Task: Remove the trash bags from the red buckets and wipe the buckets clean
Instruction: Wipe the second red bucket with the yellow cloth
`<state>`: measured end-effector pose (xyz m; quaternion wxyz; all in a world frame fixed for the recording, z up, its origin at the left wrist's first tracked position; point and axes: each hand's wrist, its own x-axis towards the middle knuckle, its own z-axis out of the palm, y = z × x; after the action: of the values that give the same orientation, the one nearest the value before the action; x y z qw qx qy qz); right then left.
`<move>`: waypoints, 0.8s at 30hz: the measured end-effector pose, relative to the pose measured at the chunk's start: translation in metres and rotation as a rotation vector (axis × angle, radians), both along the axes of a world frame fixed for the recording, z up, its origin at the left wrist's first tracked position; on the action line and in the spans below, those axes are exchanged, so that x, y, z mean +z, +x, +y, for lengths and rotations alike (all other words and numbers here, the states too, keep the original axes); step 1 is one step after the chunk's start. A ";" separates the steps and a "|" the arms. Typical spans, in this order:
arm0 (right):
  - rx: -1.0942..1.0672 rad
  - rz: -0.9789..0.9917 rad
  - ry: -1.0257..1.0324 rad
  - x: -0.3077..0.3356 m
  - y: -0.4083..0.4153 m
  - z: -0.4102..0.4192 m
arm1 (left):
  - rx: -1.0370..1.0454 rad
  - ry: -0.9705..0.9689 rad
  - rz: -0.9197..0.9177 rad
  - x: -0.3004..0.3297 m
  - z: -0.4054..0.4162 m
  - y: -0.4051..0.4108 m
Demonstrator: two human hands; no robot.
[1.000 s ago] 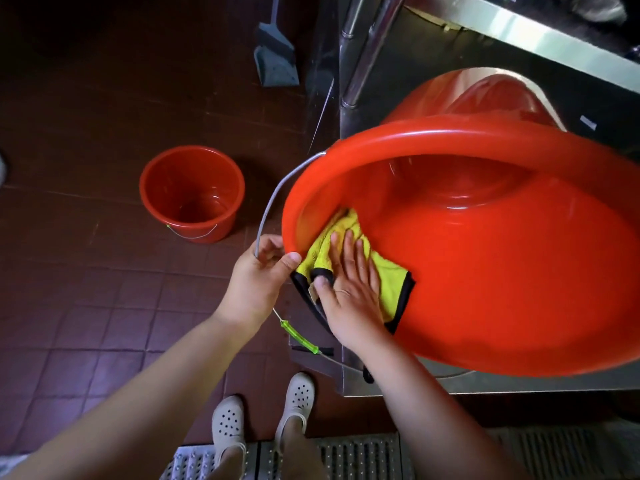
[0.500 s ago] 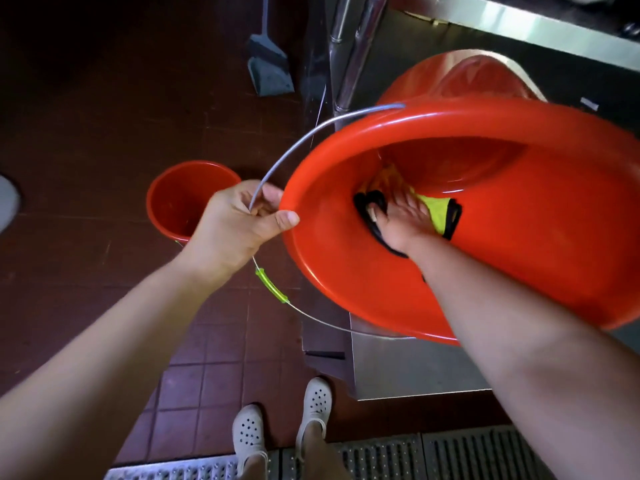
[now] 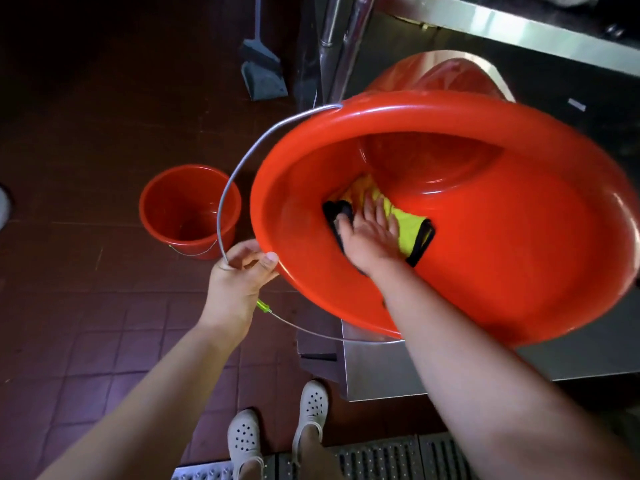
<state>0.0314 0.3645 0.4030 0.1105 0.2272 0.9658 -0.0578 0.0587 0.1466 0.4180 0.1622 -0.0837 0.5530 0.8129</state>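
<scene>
A large red bucket (image 3: pixel 519 271) is tilted toward me over a steel ledge. My left hand (image 3: pixel 239 275) grips its rim and wire handle (image 3: pixel 239 168) at the lower left edge. My right hand (image 3: pixel 370 233) reaches inside and presses flat on a yellow cloth with black trim (image 3: pixel 408 230) against the inner wall. A smaller red bucket (image 3: pixel 188 211) stands upright on the tiled floor to the left, with no bag in it. Behind the big bucket, another red bucket (image 3: pixel 440 74) shows partly, with a shiny liner.
A steel counter edge (image 3: pixel 519 26) runs across the top right, with metal legs (image 3: pixel 336 43) beside it. A grey dustpan (image 3: pixel 263 71) leans on the floor behind. A steel ledge (image 3: pixel 377 368) is under the bucket. My white clogs (image 3: pixel 277 431) stand near a floor grate (image 3: pixel 381 455).
My right hand with the cloth went from the near rim deep into the bucket, then slid back a little along the wall. My left hand shifted along the rim, and the bucket tilted more.
</scene>
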 end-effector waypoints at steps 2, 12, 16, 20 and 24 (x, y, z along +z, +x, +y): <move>0.067 0.098 -0.035 -0.001 0.030 -0.035 | 0.004 -0.008 0.023 0.002 0.001 0.001; 0.266 0.104 0.028 0.000 0.065 -0.033 | -0.068 -0.029 0.097 0.018 -0.002 -0.002; 0.138 0.009 0.080 -0.001 0.023 0.017 | -0.187 -0.122 0.248 0.036 -0.011 -0.019; 0.064 -0.137 0.136 0.004 -0.003 0.066 | -0.318 -0.138 0.355 0.060 -0.021 -0.050; 0.023 -0.113 0.152 -0.004 -0.011 0.073 | -0.216 -0.021 0.315 0.055 -0.017 -0.059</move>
<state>0.0207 0.4378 0.3988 0.1478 0.2269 0.9622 0.0300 0.0001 0.1300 0.4729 0.1591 0.1026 0.5859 0.7879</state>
